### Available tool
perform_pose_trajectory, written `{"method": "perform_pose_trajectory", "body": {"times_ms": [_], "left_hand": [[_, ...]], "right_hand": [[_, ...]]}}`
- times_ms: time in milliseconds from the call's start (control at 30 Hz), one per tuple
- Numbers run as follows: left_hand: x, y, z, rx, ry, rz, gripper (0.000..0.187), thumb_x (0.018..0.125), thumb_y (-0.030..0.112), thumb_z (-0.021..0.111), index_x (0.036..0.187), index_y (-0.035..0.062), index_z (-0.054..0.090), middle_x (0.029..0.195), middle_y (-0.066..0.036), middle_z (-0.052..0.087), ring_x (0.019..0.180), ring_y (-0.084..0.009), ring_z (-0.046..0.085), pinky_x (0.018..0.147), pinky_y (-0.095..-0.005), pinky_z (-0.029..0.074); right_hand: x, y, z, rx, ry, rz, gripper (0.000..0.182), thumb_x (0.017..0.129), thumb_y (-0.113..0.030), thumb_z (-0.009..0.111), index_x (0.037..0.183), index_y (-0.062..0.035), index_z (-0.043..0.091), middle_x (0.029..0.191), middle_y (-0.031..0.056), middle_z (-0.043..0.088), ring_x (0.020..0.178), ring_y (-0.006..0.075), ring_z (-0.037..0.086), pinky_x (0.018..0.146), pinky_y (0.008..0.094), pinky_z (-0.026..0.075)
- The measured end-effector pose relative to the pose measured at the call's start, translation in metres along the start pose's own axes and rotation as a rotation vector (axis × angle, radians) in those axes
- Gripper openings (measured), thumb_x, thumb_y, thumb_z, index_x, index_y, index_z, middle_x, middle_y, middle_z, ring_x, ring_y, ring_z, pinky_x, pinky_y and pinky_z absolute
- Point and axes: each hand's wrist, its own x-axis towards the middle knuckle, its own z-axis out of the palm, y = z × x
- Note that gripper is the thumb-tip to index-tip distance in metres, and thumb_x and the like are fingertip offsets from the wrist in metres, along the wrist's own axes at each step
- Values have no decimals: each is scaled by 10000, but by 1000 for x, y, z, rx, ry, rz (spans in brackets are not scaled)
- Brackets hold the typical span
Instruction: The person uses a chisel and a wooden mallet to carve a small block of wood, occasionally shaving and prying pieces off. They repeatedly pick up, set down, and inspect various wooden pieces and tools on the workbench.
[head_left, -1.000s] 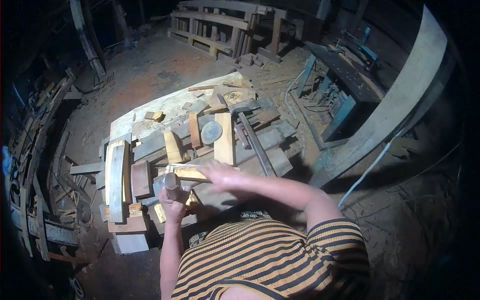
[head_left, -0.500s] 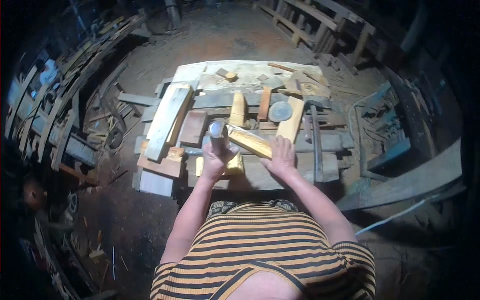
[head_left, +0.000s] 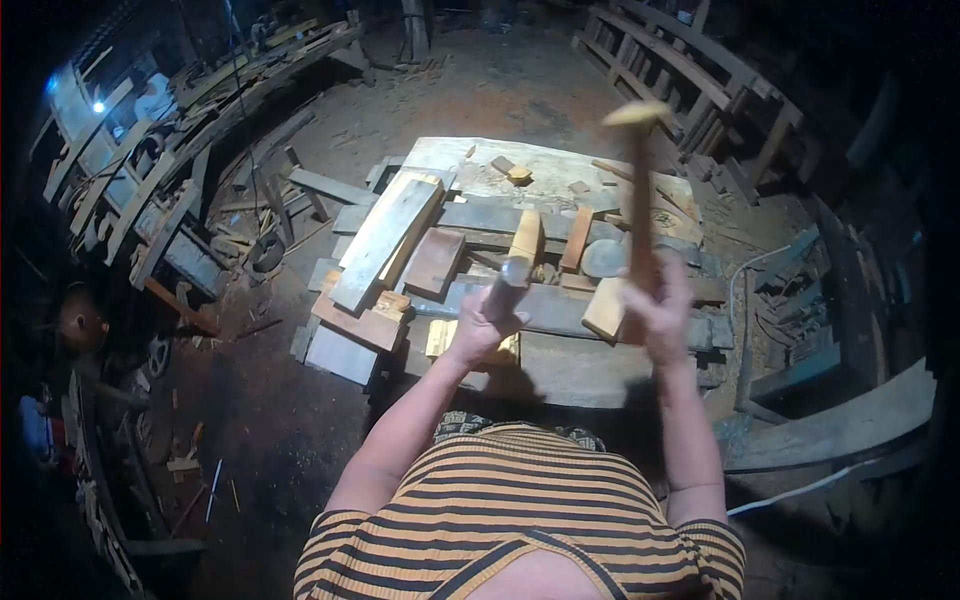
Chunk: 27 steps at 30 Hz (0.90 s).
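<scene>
My left hand is wrapped round a thick, dark cylindrical handle with a shiny, metal-looking round end, pointing up. The rest of that tool is hidden. Raised on the right, my right hand grips a long brown piece of wood, near its lower end. It stands nearly upright, and its pale yellow top is smeared by motion. Below and left of my right hand lies a light wooden board. A bright yellow block sits beneath my left wrist, partly covered.
The plank worktable carries a grey board on a stack, a reddish block, a yellow wedge-like block, an orange-brown strip and a round tin-like disc. Timber racks stand behind right.
My right hand has risen from the table, now holding a piece of wood upright; the yellow piece it rested on has left its spot. My left hand keeps its handle. The camera view has shifted.
</scene>
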Motion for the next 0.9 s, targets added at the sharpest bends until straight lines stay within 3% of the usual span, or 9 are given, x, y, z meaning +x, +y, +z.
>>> {"method": "perform_pose_trajectory", "body": {"times_ms": [100, 233, 267, 367, 500, 567, 633, 667, 900], "left_hand": [[0, 0, 6, 44, -60, -54, 285, 737, 106, 727, 988, 25, 621, 801, 33, 574, 747, -57, 507, 671, -246, 431], [3, 9, 15, 113, -122, 45, 300, 730, 79, 707, 1011, 17, 621, 829, -3, 604, 759, -77, 535, 683, -254, 444], [4, 6, 16, 69, -110, 57, 294, 718, 74, 708, 995, 19, 626, 812, -14, 605, 748, -83, 537, 683, -259, 446], [5, -3, 12, 195, -146, 63, 294, 712, 94, 715, 983, 18, 629, 806, -32, 614, 751, -91, 550, 693, -263, 451], [4, 1, 14, 198, -128, 57, 310, 713, 119, 736, 989, 16, 637, 864, -44, 625, 801, -116, 566, 728, -275, 452], [5, -4, 11, 207, -145, 63, 318, 708, 115, 737, 990, 12, 632, 868, -44, 626, 800, -110, 565, 734, -274, 453], [5, -5, 12, 163, -134, 65, 306, 703, 108, 733, 975, 12, 631, 840, -36, 617, 774, -105, 555, 715, -272, 449], [4, -4, 11, 198, -156, 87, 284, 703, 105, 727, 953, 14, 627, 803, -28, 602, 742, -104, 535, 683, -275, 437], [3, 0, 15, 159, -122, 45, 222, 700, 94, 717, 869, 16, 595, 738, -19, 554, 696, -101, 502, 642, -277, 415]], "right_hand": [[-3, -42, -23, 499, -2, -11, 502, 749, -174, 664, 1179, 0, 472, 1012, 103, 598, 905, 196, 598, 823, 317, 469], [-17, -63, -21, -237, -321, -120, 695, 683, -264, 747, 1262, -22, 448, 1054, 108, 561, 995, 213, 549, 904, 344, 424], [-16, -71, -20, -276, -600, 121, 784, 634, -288, 790, 1290, -37, 441, 1109, 125, 557, 1064, 204, 523, 941, 345, 399], [-10, -91, -32, -427, -466, -7, 816, 574, -225, 804, 1281, -26, 449, 1137, 112, 561, 1048, 194, 538, 893, 324, 438], [-18, -107, -39, 165, -73, 6, 510, 622, -64, 660, 1102, -30, 492, 917, 55, 519, 778, 103, 514, 688, 244, 456], [-18, -45, -47, 156, -108, 105, 523, 628, -122, 690, 1102, -29, 491, 938, 68, 525, 791, 115, 522, 697, 254, 455], [-30, -75, -18, -447, -434, -167, 632, 596, -182, 747, 1149, -24, 484, 949, 65, 538, 820, 133, 544, 704, 264, 461], [-29, -62, -23, -332, -554, 112, 770, 574, -248, 769, 1238, -13, 460, 1011, 92, 568, 880, 193, 567, 794, 320, 462], [-40, -91, -25, 444, 27, -78, 647, 591, -153, 714, 1162, -4, 449, 881, 42, 506, 763, 137, 518, 691, 269, 463]]}}
